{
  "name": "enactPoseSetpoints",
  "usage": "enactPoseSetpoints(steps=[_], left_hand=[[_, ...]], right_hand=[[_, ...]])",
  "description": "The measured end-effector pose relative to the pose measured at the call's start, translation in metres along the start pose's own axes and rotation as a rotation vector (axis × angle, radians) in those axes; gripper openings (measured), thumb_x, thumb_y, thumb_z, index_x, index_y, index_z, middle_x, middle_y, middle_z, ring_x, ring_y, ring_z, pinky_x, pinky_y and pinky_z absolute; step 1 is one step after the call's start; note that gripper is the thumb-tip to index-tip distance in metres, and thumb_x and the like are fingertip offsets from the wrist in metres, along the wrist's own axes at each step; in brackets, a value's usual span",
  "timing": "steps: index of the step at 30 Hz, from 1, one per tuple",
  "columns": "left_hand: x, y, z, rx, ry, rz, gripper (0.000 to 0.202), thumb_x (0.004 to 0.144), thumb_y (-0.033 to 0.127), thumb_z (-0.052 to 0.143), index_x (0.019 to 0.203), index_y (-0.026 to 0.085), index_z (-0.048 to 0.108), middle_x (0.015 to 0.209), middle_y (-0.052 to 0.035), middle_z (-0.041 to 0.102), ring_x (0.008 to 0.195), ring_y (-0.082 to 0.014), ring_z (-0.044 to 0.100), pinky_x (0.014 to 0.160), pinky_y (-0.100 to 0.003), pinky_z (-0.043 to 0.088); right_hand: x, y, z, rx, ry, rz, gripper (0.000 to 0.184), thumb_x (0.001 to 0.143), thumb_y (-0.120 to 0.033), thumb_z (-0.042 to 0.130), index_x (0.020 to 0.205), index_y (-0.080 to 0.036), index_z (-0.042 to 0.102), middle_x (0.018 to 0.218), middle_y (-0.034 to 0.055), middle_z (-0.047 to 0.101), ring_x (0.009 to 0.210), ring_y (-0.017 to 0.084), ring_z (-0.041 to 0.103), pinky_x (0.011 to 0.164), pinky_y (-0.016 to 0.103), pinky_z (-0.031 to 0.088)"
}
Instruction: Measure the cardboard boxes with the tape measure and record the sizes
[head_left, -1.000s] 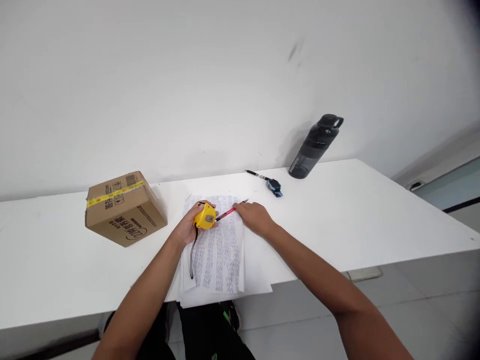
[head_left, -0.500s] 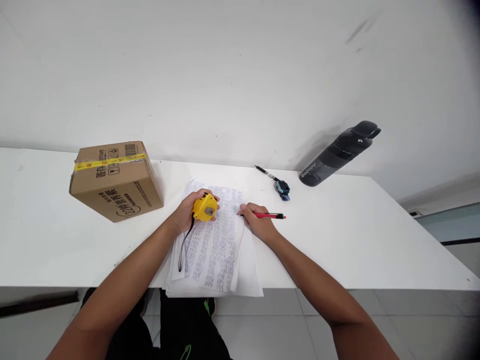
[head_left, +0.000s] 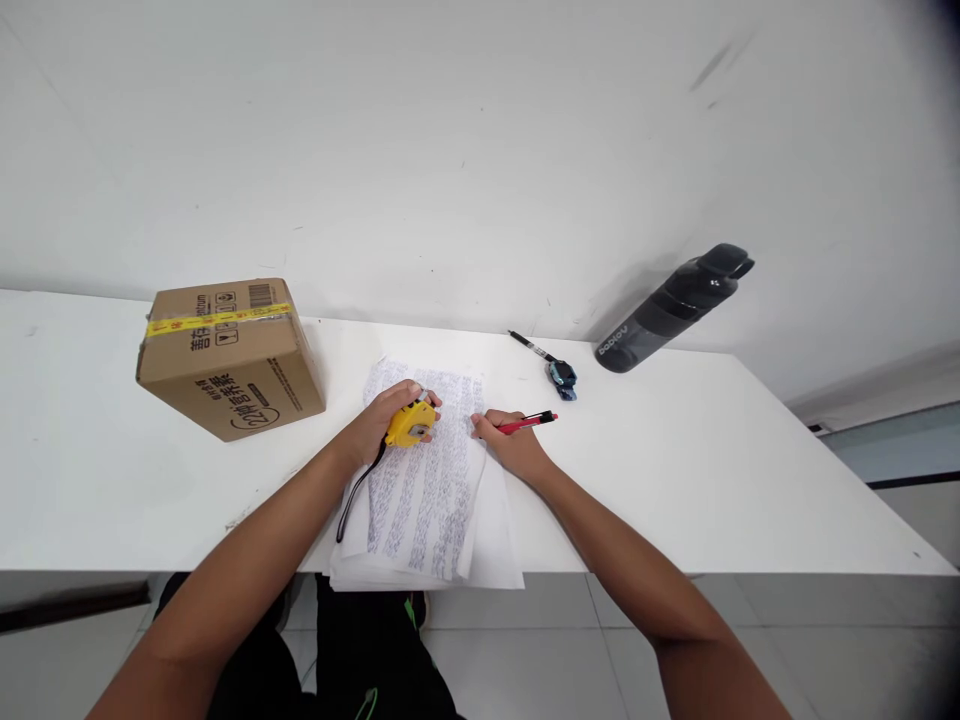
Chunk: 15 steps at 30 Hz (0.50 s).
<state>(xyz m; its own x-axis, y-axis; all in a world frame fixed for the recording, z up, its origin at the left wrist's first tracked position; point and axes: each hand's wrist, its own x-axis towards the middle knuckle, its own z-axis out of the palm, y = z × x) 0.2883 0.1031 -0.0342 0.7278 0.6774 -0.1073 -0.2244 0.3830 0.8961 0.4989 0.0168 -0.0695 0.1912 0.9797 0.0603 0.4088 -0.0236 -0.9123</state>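
**Both hands closed on small tools over a written sheet**

Closed around a yellow tape measure [head_left: 409, 423], the left hand [head_left: 385, 424] wraps it from the left side and from above, so only part of the yellow case shows between the fingers. Its black wrist strap [head_left: 357, 493] hangs down from the case and lies along the left edge of the papers.

With its fingers pinched together, the right hand [head_left: 511, 449] holds a red pen [head_left: 527, 423]. The tip of the pen points to the left, at the right edge of the written sheet, and the back end sticks out to the right, past the hand.

Both hands rest on a stack of white papers [head_left: 426, 500], whose top sheet is covered with dense columns of writing. The stack lies on a white table [head_left: 712, 470] and reaches to the near edge.

A cardboard box [head_left: 229, 358] with yellow tape stands on the table well to the left of the hands. Behind the right hand lie a black pen [head_left: 529, 345] and a small blue device [head_left: 563, 378], which touch each other. A dark water bottle [head_left: 673, 307] stands farther to the right, beside the white wall.
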Motion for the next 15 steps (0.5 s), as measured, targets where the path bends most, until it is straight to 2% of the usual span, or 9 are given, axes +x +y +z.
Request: enactPoseSetpoints(steps=[6,10,13,15], left_hand=[[-0.0011,0.0006,0.0026,-0.017,0.001,0.032,0.025,0.082,0.041,0.065,0.083,0.016,0.061,0.107,-0.0087,0.063,0.095,-0.0221,0.061,0.075,-0.034,0.055],[-0.0008,0.0015,0.0025,-0.020,0.005,0.070,0.026,0.084,0.042,0.064,0.087,0.017,0.063,0.104,-0.0078,0.065,0.087,-0.0197,0.063,0.074,-0.033,0.053],[-0.0015,0.0003,0.0031,0.026,-0.015,0.070,0.028,0.082,0.043,0.066,0.092,0.017,0.066,0.107,-0.0089,0.066,0.083,-0.0178,0.063,0.070,-0.029,0.052],[-0.0020,-0.0022,0.0035,0.034,-0.001,0.074,0.027,0.080,0.042,0.068,0.088,0.016,0.066,0.110,-0.0087,0.066,0.083,-0.0168,0.063,0.068,-0.027,0.051]], right_hand=[[-0.0010,0.0003,-0.0004,0.002,0.026,0.007,0.049,0.083,-0.049,0.055,0.049,-0.023,0.032,0.053,0.0002,0.052,0.061,0.018,0.056,0.059,0.030,0.039],[-0.0012,0.0023,-0.0011,-0.017,0.092,-0.010,0.048,0.084,-0.051,0.053,0.050,-0.023,0.034,0.055,0.0003,0.055,0.060,0.017,0.053,0.059,0.030,0.039],[-0.0001,0.0021,-0.0016,-0.044,0.019,-0.024,0.048,0.085,-0.051,0.051,0.049,-0.023,0.037,0.056,0.0006,0.057,0.058,0.016,0.051,0.058,0.030,0.038],[0.0002,0.0004,-0.0014,-0.054,-0.005,-0.017,0.048,0.085,-0.051,0.051,0.048,-0.023,0.037,0.057,0.0010,0.059,0.057,0.016,0.051,0.058,0.030,0.038]])
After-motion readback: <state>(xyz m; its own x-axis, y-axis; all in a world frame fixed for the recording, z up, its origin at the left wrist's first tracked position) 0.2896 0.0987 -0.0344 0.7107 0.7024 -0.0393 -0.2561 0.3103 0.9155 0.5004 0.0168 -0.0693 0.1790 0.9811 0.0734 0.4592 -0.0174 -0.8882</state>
